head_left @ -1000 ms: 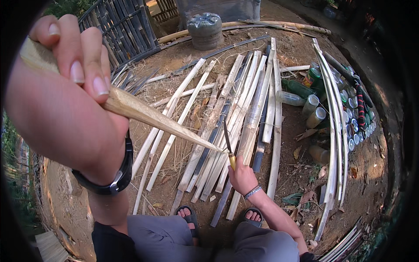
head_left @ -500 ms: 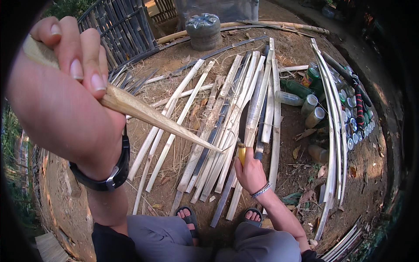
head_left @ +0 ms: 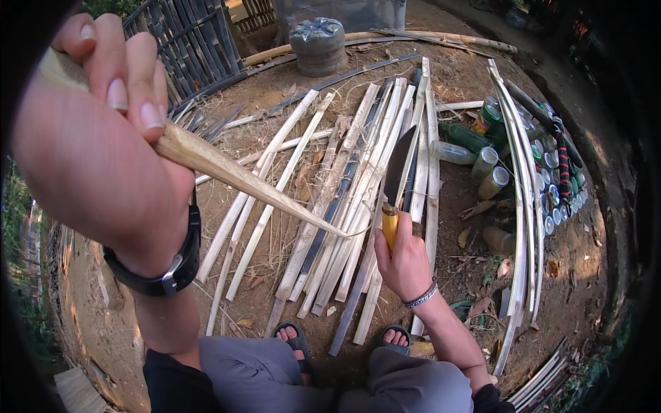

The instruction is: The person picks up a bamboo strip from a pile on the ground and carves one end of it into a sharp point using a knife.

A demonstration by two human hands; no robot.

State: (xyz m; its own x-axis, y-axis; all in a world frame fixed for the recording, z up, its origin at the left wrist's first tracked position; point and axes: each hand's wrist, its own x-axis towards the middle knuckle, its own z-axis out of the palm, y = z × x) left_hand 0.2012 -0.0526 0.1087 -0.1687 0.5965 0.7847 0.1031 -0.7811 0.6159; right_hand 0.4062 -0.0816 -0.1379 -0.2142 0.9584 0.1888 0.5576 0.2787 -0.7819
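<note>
Left hand: I log the left hand [head_left: 113,148] raised close to the camera, fingers curled round the thick end of the stick; a black watch [head_left: 177,273] sits on the wrist.
Stick: pale and tapering, it slants down and rightward to a thin tip in front of the slats [head_left: 377,165]; the stick [head_left: 234,177] may or may not touch them, I cannot tell from my end.
Right hand: low and central, the right hand [head_left: 403,258] is closed on the yellow handle of the knife [head_left: 396,180].
Knife: dark blade pointing away from the body, apart from the stick and to the right of its tip. I cannot confirm which edge is sharp.
Hands: well apart, each on its own item.
Tip risk: in my judgement the thin end could snap or split, caused by too deep a bite across the grain.
Body risk: a slip near the tip could carry the blade toward the legs or the open sandals [head_left: 301,344], if a stroke were drawn inward.
Grip risk: with one hand as the only hold I can see, the stick could twist under pressure and turn the blade aside.
</note>
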